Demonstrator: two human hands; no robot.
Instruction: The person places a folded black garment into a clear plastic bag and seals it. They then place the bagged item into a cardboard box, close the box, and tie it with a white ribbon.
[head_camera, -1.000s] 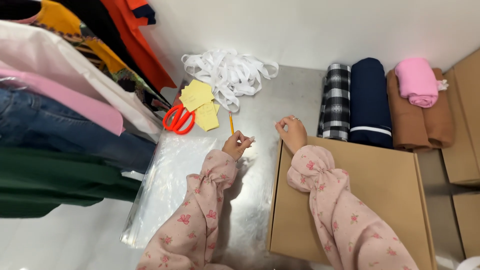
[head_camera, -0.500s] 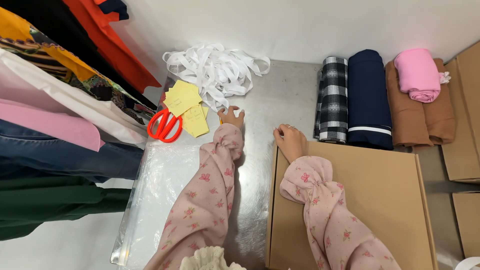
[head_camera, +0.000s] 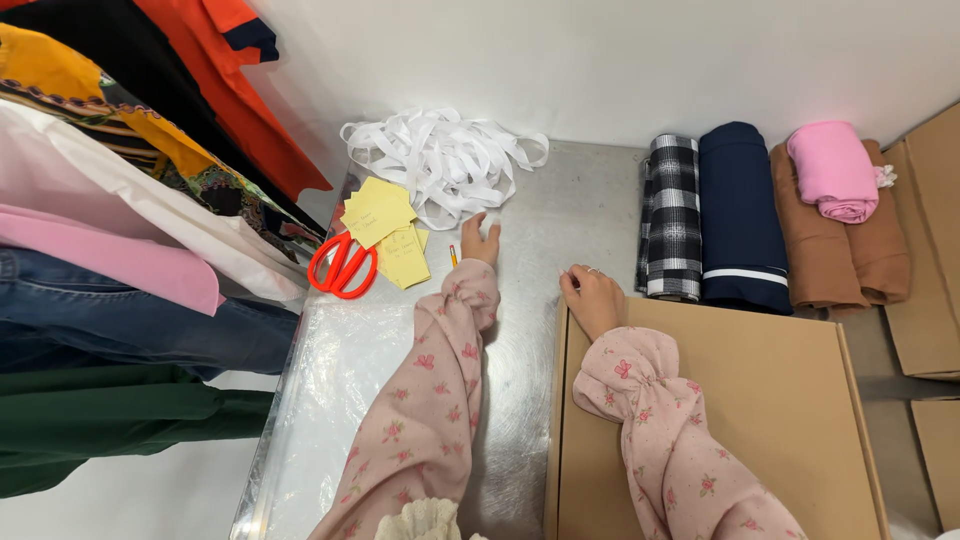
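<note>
My left hand (head_camera: 481, 240) reaches forward over the metal table (head_camera: 390, 350), fingers apart, its tips at the near edge of a loose pile of white ribbon (head_camera: 440, 160). A yellow pencil (head_camera: 452, 256) lies just left of that wrist. Beside it are yellow paper notes (head_camera: 385, 225) and red-handled scissors (head_camera: 342, 265). My right hand (head_camera: 592, 298) rests on the far left corner of a flat brown cardboard box (head_camera: 720, 400), fingers curled over its edge. Both arms wear pink flowered sleeves.
Rolled fabrics lie along the back right: plaid (head_camera: 672, 215), navy (head_camera: 740, 215), brown (head_camera: 840, 235) with a pink roll (head_camera: 835, 170) on top. More cardboard boxes (head_camera: 930, 260) stand at the right. Hanging clothes (head_camera: 120, 200) crowd the left side over the table edge.
My left hand has moved forward from the table's middle to the ribbon pile, passing the pencil. My right hand has stayed on the box corner. The view has shifted slightly.
</note>
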